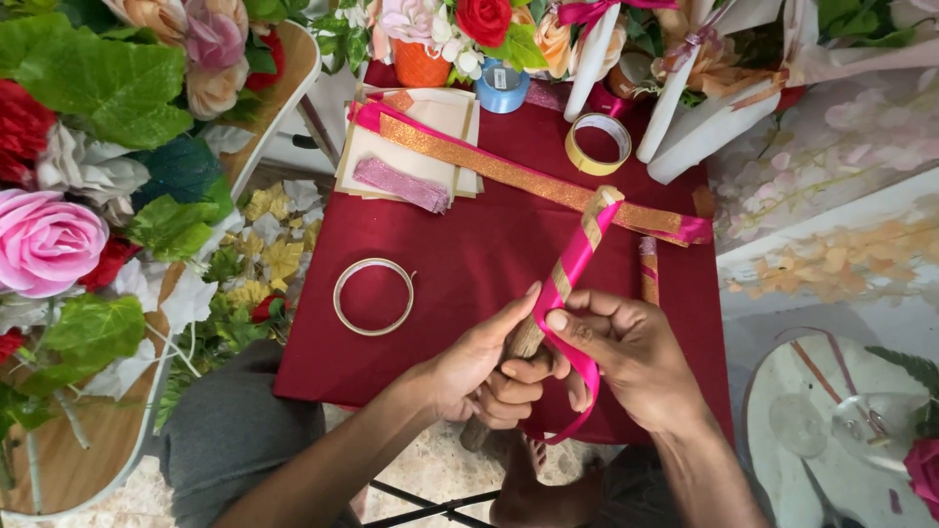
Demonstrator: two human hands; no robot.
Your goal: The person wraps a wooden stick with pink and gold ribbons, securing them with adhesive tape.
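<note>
Pink ribbon (572,269) pinched by right hand (626,357) (fingers curled); left hand (484,367) grips stick (528,337).

Table (469,244) middle and near-left: bare red cloth around wire ring (373,296). Far edge blocked by tape roll (598,143), blue ribbon spool (502,86), card stack (411,142), bouquets (685,78). Gold-pink ribbon band (528,176) crosses diagonally.

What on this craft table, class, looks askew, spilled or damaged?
Nothing looks spilled or damaged. The orange glitter ribbon lies slantwise across the red cloth. Both hands, left hand and right hand, hold a stick half wrapped in pink ribbon; the wire ring lies flat.
</note>
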